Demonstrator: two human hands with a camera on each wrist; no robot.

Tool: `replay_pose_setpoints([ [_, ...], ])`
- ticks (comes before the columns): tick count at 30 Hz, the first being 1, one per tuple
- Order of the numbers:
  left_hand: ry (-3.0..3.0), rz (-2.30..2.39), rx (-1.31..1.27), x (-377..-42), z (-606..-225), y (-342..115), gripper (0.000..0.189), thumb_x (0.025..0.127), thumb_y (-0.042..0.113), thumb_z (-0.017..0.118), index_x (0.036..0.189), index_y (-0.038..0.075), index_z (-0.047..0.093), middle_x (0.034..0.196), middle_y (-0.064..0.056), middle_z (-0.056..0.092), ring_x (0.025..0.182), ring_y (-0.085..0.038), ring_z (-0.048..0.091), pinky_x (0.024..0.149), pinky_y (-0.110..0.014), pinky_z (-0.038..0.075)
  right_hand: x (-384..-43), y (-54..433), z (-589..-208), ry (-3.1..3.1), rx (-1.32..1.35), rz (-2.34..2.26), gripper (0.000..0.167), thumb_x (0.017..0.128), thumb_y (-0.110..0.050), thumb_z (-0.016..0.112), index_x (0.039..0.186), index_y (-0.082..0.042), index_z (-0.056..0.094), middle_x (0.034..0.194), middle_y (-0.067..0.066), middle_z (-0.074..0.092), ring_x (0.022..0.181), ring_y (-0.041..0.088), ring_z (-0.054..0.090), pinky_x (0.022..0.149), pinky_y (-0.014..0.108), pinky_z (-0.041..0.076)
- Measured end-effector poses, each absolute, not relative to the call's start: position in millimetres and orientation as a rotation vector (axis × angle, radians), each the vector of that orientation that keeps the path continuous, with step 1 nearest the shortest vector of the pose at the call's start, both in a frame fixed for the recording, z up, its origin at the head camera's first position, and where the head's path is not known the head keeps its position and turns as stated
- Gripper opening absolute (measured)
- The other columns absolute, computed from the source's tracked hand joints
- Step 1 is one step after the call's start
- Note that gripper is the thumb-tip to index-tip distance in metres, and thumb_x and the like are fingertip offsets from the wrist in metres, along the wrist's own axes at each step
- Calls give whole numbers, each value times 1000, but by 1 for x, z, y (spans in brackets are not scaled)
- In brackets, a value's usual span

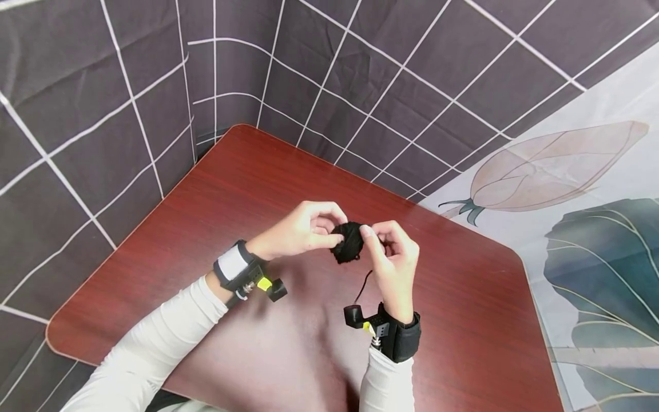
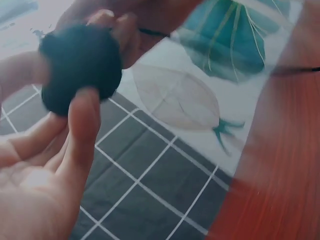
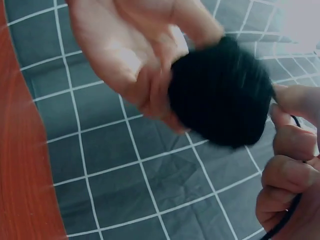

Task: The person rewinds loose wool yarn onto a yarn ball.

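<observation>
A small ball of black yarn (image 1: 349, 247) is held above the table in front of me. My left hand (image 1: 296, 233) grips it from the left, thumb on the near side and fingers on the far side, as the left wrist view also shows. At the ball's right side, my right hand (image 1: 397, 264) pinches the yarn strand (image 3: 286, 219) between thumb and forefinger. In the right wrist view the strand runs across the curled fingers (image 3: 290, 172). Its loose tail hangs below that hand in the head view. The ball looks blurred in both wrist views.
Beneath the hands lies a reddish-brown wooden table (image 1: 216, 189) with rounded corners. Dark cloth with a white grid (image 1: 329, 74) hangs behind and to the left. On the right is a pale cloth with leaf prints (image 1: 556, 166). Each wrist wears a strapped camera.
</observation>
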State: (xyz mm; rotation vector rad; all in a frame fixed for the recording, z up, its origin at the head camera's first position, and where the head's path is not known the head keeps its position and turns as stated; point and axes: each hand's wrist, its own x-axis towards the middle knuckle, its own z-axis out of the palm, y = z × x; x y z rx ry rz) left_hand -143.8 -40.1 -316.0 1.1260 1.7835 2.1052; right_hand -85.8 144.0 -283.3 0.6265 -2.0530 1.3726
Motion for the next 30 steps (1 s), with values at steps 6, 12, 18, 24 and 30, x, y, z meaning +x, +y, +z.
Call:
replay_pose_setpoints([
  [6, 1566, 2010, 1255, -145, -317, -43, 20, 85, -3, 62, 105, -3, 60, 99, -15, 61, 85, -30, 65, 74, -37, 54, -85, 145, -278, -1989, 571, 1413, 13, 88, 6, 62, 77, 7, 56, 61, 4, 43, 53, 10, 36, 49, 22, 28],
  [12, 1382, 2189, 1210, -142, -319, -40, 23, 87, -5, 57, 109, -10, 56, 104, -18, 59, 92, -30, 62, 75, -33, 53, -98, 143, -298, -2074, 573, 1463, 13, 96, 0, 54, 84, 5, 57, 60, 7, 45, 50, 14, 42, 47, 22, 34],
  [18, 1312, 2512, 1005, -139, -317, -35, 22, 89, -6, 53, 111, -9, 54, 105, -15, 59, 86, -22, 59, 65, -29, 51, -101, 135, -306, -2220, 650, 1462, 17, 99, -5, 48, 84, 0, 55, 63, 4, 46, 53, 17, 42, 49, 25, 35],
  [24, 1430, 2691, 826, -137, -313, -34, 24, 89, -10, 55, 113, -11, 53, 105, -16, 60, 89, -22, 60, 70, -29, 53, -97, 131, -300, -2392, 743, 1301, 16, 98, 0, 51, 85, -4, 60, 58, 1, 42, 47, 11, 35, 43, 26, 30],
  [30, 1844, 2653, 772, -141, -313, -35, 22, 86, -7, 64, 107, -8, 57, 98, -16, 61, 80, -22, 64, 70, -30, 55, -82, 121, -278, -2410, 799, 1196, 14, 93, 3, 57, 81, -2, 62, 57, -3, 40, 48, 9, 37, 45, 27, 32],
])
